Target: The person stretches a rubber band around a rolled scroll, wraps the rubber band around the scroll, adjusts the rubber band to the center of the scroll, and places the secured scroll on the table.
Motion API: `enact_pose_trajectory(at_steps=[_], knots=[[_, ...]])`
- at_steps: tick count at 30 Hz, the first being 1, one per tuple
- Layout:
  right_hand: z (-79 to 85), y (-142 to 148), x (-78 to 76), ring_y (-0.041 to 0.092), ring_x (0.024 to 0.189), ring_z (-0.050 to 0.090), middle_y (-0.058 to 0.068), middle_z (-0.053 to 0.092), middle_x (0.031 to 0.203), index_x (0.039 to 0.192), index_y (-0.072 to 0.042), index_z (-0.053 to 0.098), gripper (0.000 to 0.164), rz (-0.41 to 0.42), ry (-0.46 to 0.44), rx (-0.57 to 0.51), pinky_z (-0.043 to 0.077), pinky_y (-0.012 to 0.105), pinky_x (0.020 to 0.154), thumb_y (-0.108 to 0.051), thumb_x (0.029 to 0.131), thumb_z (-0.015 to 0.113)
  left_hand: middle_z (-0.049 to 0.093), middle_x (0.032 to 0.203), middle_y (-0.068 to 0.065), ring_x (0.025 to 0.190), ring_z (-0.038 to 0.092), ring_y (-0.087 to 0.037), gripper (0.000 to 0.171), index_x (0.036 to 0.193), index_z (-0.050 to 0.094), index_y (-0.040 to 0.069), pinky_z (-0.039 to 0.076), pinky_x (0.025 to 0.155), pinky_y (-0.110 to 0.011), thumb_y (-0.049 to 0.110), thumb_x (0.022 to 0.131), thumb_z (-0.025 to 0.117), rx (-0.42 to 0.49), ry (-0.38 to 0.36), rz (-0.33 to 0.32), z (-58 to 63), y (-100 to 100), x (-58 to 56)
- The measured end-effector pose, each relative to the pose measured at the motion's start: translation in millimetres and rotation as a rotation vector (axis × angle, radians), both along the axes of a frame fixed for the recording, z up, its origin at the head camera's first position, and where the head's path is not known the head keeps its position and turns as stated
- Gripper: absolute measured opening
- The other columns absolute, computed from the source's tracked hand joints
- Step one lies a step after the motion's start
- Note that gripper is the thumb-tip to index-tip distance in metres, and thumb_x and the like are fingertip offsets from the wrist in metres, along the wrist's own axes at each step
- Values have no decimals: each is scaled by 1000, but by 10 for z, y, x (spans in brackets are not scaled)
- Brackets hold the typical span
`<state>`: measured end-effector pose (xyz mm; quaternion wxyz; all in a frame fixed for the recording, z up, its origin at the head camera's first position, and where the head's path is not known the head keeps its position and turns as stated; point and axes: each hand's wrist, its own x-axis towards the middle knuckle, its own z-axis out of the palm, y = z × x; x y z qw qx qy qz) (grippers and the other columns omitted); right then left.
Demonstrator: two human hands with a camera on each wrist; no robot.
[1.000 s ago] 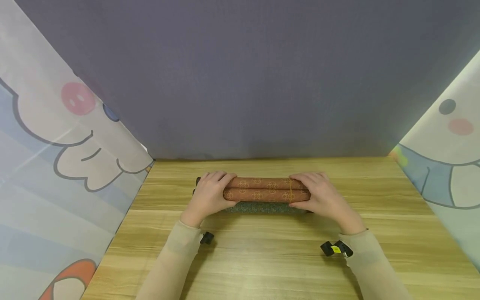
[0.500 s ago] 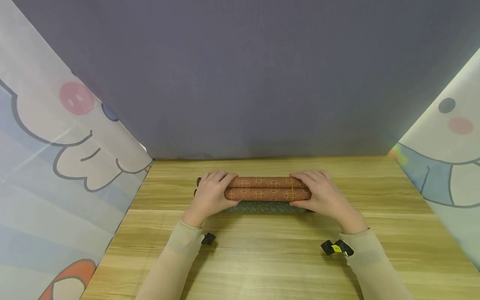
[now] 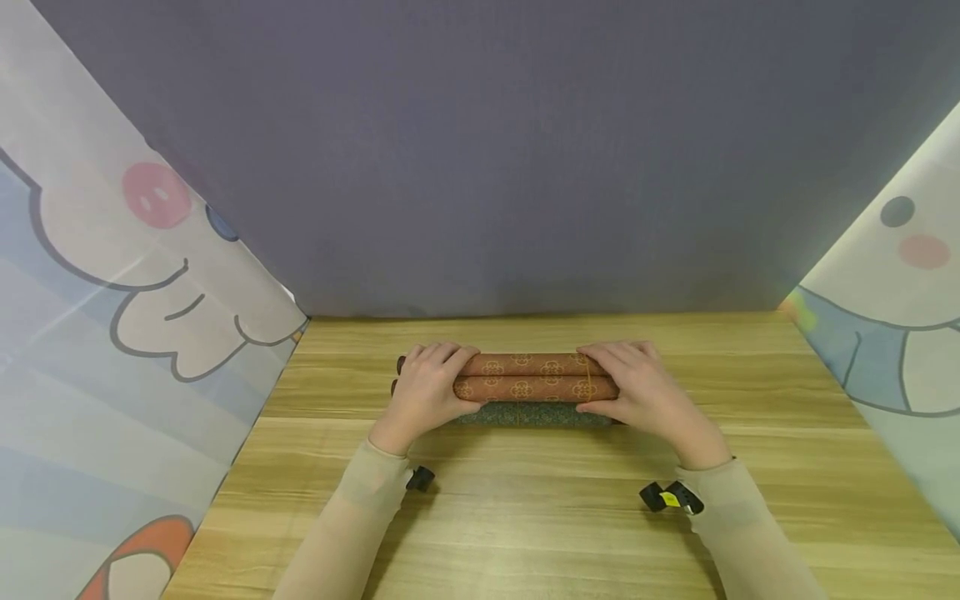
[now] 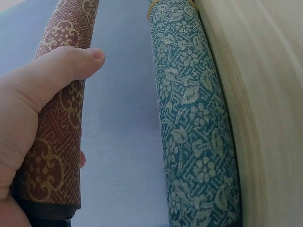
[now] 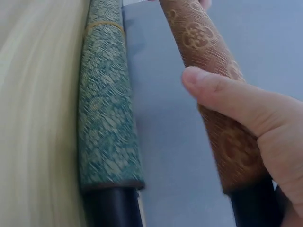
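Note:
Two reddish-brown scrolls [image 3: 536, 388] with gold flower patterns lie side by side in the middle of the head view. My left hand [image 3: 423, 396] grips their left end, thumb on the near side and fingers over the far side. At the other end, my right hand [image 3: 645, 396] holds them the same way. A green scroll [image 3: 536, 414] with a pale floral pattern lies on the table just below and nearer me. Both wrist views show a gap between the raised brown scroll [image 4: 59, 142] and the green scroll [image 5: 109, 104], which has a thin yellow band.
The wooden table [image 3: 510, 517] reaches back to a grey-purple upright panel [image 3: 525, 167]. Cartoon-printed sheets stand along the left [image 3: 90, 333] and right sides. Black wrist-worn devices show below each hand.
The brown scrolls and both hands stay almost in place. The left hand shifts slightly to the right; the grip of each hand looks the same.

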<state>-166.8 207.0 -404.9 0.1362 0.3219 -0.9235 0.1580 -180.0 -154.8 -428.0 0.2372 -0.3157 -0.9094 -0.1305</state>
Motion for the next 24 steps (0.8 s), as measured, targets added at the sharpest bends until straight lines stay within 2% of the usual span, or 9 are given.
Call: enact_pose_trajectory(at_steps=[10, 14, 19, 24], knots=[[-52, -180, 48, 34, 127, 67, 14, 71, 142, 150, -5, 63, 95, 43, 78, 53, 43, 63, 107, -50, 75, 99, 76, 117, -9, 103, 73, -34, 82, 134, 74, 13, 57, 85, -55, 46, 66, 106, -3, -30, -3, 17, 65, 39], [-43, -224, 61, 33, 129, 66, 13, 70, 144, 152, -5, 62, 94, 64, 62, 53, 45, 60, 108, -50, 77, 98, 76, 117, -9, 104, 73, -34, 82, 134, 74, 13, 57, 87, -56, 47, 66, 106, -9, -39, -11, 23, 86, 44], [-17, -238, 80, 35, 130, 66, 14, 69, 144, 153, -5, 60, 98, 45, 24, 31, 46, 61, 111, -49, 75, 100, 76, 119, -10, 105, 73, -35, 82, 135, 74, 13, 57, 89, -58, 46, 67, 106, -16, -50, -10, 12, 108, 46], [8, -215, 86, 37, 138, 61, 16, 62, 155, 158, -6, 55, 105, 21, -28, 13, 43, 63, 115, -48, 74, 101, 76, 117, -10, 103, 73, -33, 82, 134, 75, 14, 57, 86, -54, 47, 66, 106, -10, -30, -9, -11, 109, 39]])
